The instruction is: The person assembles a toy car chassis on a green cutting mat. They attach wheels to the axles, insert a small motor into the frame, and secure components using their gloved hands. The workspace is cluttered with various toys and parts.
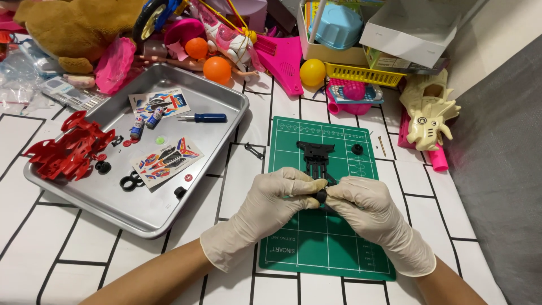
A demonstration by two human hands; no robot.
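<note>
Small black round wheel [321,196], pinched between gloved fingertips above green cutting mat [316,248]; black plastic toy-car chassis [316,155] flat on mat just beyond.

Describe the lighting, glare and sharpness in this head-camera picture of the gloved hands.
Head view: even, soft light; faint shadows under the left hand and right hand; mild sheen on the metal tray; the small black part and green cutting mat are sharp; slight wide-angle bending at edges.

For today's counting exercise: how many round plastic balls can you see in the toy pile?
3: a small orange ball, a larger orange ball below it, and a yellow ball by the yellow basket. Others may be hidden.
</note>
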